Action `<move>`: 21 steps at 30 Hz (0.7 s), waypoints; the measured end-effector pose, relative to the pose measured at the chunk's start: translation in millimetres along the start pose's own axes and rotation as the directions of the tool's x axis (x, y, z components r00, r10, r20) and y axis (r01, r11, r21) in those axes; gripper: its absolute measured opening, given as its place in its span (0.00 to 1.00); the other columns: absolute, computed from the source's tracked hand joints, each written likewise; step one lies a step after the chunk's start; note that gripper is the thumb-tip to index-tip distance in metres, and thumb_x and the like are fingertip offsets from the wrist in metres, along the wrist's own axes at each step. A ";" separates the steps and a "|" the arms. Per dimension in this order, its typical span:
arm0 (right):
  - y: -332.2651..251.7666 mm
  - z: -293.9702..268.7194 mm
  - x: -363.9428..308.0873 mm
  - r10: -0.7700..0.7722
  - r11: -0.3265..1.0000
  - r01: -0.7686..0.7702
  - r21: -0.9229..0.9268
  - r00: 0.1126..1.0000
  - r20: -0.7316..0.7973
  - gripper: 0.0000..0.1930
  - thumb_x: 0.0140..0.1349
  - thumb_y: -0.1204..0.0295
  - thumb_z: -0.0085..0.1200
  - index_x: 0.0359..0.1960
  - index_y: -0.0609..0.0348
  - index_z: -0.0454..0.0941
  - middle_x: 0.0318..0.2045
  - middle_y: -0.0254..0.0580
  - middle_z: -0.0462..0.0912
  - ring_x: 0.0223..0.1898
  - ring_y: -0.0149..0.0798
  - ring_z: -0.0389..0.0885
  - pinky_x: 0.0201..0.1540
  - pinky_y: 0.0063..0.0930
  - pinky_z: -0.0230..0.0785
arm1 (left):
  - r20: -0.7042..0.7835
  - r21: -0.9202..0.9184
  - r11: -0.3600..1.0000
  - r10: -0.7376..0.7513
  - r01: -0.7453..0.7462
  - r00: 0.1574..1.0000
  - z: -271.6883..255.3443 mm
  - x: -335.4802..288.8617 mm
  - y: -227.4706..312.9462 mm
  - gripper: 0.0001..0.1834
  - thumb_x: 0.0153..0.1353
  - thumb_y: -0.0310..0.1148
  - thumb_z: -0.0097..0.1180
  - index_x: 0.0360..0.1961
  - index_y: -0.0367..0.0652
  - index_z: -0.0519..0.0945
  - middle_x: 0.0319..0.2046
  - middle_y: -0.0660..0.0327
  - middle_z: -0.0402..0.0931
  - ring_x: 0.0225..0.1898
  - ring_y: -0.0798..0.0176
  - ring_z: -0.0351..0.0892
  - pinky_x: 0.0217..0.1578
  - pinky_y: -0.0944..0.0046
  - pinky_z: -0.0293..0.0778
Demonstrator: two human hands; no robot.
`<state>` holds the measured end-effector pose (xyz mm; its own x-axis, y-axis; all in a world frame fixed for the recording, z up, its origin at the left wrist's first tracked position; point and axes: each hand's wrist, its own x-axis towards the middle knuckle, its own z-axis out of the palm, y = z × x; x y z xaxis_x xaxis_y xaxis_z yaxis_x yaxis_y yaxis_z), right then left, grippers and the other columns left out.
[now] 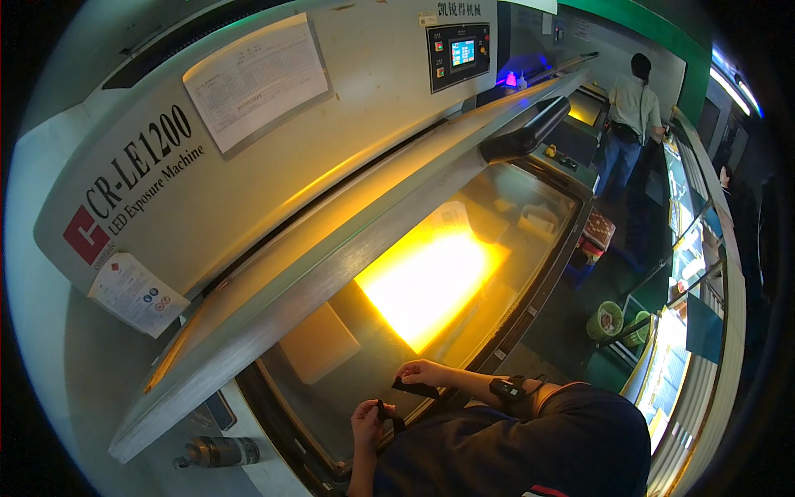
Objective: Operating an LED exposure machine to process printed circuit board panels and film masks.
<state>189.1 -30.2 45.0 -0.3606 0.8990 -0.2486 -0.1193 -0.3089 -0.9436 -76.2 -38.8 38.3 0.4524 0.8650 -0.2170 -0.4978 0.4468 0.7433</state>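
My right hand (426,373) is closed on a flat black strip (419,388), over the front part of a large glass bed (364,366). Lower and to the left, my left hand (365,426) pinches a narrow black strip (398,425). The hands are a little apart, and I cannot tell whether the two black pieces are joined. Beyond them a bright yellow-white lit rectangle (435,282) glows through the glass. Left of it shows a pale rectangular panel (320,344). A dark band with a small box (507,388) is strapped round my right wrist.
A raised metal lid (331,257) with a black handle (526,132) slopes over the bed. The machine has a control screen (463,52). A metal flask (222,451) stands at lower left. Rightward are green baskets (605,320), a lit bench (669,364) and a person (633,112) standing.
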 end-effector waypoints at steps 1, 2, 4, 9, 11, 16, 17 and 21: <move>1.7 -0.3 0.5 -0.001 1.000 0.001 -0.001 1.000 0.001 0.12 0.69 0.69 0.55 0.52 0.55 0.78 0.40 0.29 0.81 0.42 0.24 0.75 0.49 0.23 0.70 | 0.013 -0.002 1.000 0.003 -0.003 1.000 -0.9 0.6 -0.5 0.08 0.68 0.21 0.49 0.44 0.35 0.79 0.37 0.49 0.83 0.39 0.51 0.85 0.51 0.45 0.78; 4.3 -0.2 1.2 -0.013 1.000 0.013 0.002 1.000 -0.005 0.12 0.69 0.69 0.55 0.52 0.55 0.78 0.40 0.30 0.81 0.42 0.24 0.75 0.49 0.23 0.70 | 0.025 -0.005 1.000 0.006 -0.006 1.000 -1.7 0.9 -1.1 0.08 0.68 0.21 0.49 0.44 0.35 0.79 0.37 0.48 0.82 0.39 0.51 0.85 0.51 0.45 0.78; 5.9 -0.8 1.8 -0.025 1.000 0.026 0.005 1.000 -0.011 0.12 0.69 0.69 0.55 0.52 0.55 0.78 0.41 0.30 0.81 0.42 0.24 0.75 0.49 0.23 0.70 | 0.024 -0.005 1.000 0.008 -0.008 1.000 -2.6 1.2 -1.7 0.08 0.68 0.21 0.49 0.44 0.34 0.79 0.37 0.48 0.82 0.39 0.51 0.85 0.51 0.45 0.79; 7.7 -1.6 2.4 0.002 1.000 -0.002 -0.010 1.000 -0.025 0.13 0.69 0.69 0.55 0.53 0.56 0.77 0.42 0.30 0.81 0.43 0.24 0.75 0.50 0.23 0.70 | 0.012 0.007 1.000 0.012 -0.012 1.000 4.4 -0.4 3.2 0.08 0.68 0.21 0.48 0.44 0.34 0.79 0.37 0.48 0.82 0.39 0.51 0.85 0.51 0.45 0.79; 8.2 -1.9 3.0 0.008 1.000 -0.008 0.009 1.000 -0.011 0.13 0.69 0.69 0.55 0.53 0.57 0.77 0.42 0.30 0.81 0.43 0.24 0.76 0.50 0.23 0.70 | 0.006 0.014 1.000 0.009 -0.009 1.000 4.3 -0.6 3.6 0.08 0.68 0.22 0.48 0.44 0.34 0.78 0.37 0.49 0.82 0.39 0.51 0.85 0.51 0.45 0.79; 11.5 -3.9 4.6 -0.007 1.000 0.006 0.017 1.000 0.007 0.13 0.69 0.69 0.54 0.53 0.57 0.77 0.41 0.30 0.82 0.43 0.23 0.76 0.49 0.23 0.71 | -0.004 0.003 1.000 0.004 -0.004 1.000 4.6 -0.2 2.4 0.08 0.69 0.22 0.48 0.45 0.34 0.78 0.37 0.48 0.82 0.39 0.51 0.85 0.51 0.45 0.79; 12.1 -4.1 5.1 -0.009 1.000 0.008 0.026 1.000 0.011 0.13 0.69 0.69 0.54 0.53 0.57 0.77 0.41 0.30 0.82 0.43 0.23 0.76 0.49 0.23 0.71 | -0.006 0.006 1.000 0.002 -0.002 1.000 5.2 -0.2 2.8 0.08 0.69 0.23 0.48 0.45 0.34 0.77 0.37 0.48 0.82 0.39 0.51 0.85 0.51 0.45 0.79; 15.0 -4.0 6.0 -0.024 0.999 0.023 0.023 1.000 0.006 0.13 0.69 0.69 0.55 0.53 0.57 0.77 0.41 0.30 0.82 0.43 0.23 0.76 0.49 0.23 0.71 | -0.008 0.022 1.000 -0.005 0.005 1.000 6.3 -0.6 5.2 0.08 0.69 0.23 0.48 0.45 0.34 0.77 0.37 0.48 0.82 0.39 0.51 0.85 0.51 0.45 0.79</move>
<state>188.9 -28.1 28.5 -0.3634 0.9041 -0.2250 -0.1489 -0.2947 -0.9439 -74.4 -38.4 46.2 0.4484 0.8649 -0.2257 -0.4791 0.4458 0.7562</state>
